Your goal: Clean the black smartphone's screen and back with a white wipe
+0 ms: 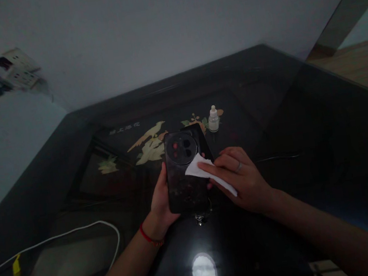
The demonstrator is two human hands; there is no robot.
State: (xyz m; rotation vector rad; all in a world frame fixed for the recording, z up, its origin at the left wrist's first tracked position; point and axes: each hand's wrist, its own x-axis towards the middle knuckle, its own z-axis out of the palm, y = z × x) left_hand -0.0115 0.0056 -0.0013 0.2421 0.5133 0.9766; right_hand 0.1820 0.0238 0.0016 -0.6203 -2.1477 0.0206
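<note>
My left hand point(160, 200) grips a black phone point(184, 174) from below, back side up, with its round camera block toward the far end. My right hand point(240, 178), a ring on one finger, pinches a folded white tissue point(204, 171) and presses it on the phone's back, just below the camera block. A small clear dropper bottle point(213, 119) with a white cap stands upright on the table beyond the phone, apart from both hands.
The dark glossy table point(306, 140) has a painted bird and flower panel point(147, 145). A white cable point(81, 230) loops across its near left. A thin dark cable point(278, 158) lies right of my right hand. A wall socket point(19, 69) is at upper left.
</note>
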